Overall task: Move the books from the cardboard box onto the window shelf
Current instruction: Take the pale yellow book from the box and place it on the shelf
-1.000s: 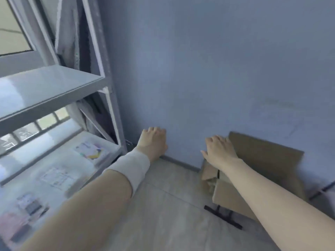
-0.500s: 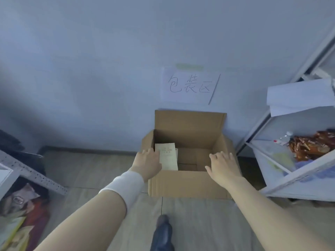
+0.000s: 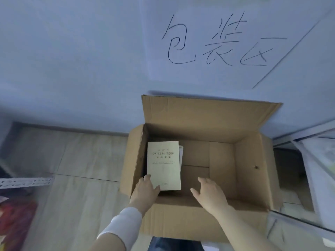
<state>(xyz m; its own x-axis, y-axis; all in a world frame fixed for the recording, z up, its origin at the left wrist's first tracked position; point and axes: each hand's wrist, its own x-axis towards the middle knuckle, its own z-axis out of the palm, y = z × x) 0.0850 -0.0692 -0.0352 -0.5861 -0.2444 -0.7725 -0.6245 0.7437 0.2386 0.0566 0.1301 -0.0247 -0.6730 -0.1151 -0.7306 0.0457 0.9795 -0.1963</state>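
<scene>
An open cardboard box [image 3: 204, 216] stands on the floor against the blue wall, flaps up. Inside at its left lies a pale yellow-green book [image 3: 164, 164] on top of other books whose white edges peek out at its right. My left hand [image 3: 146, 192], with a white band on the wrist, touches the book's near left corner, thumb resting on the cover. Spread over the bare box bottom to the right of the book is my right hand [image 3: 210, 194], holding nothing. The window shelf is out of view.
A white paper sign [image 3: 217, 40] with handwriting hangs on the wall above the box. A white metal rack [image 3: 311, 160] stands close at the right. A perforated metal rail [image 3: 27, 182] and colourful packets [image 3: 16, 216] lie at the left on the wooden floor.
My view swung from the window shelf to the box and then closed in on it. Both hands went from above the box rim down inside; the left now touches the book.
</scene>
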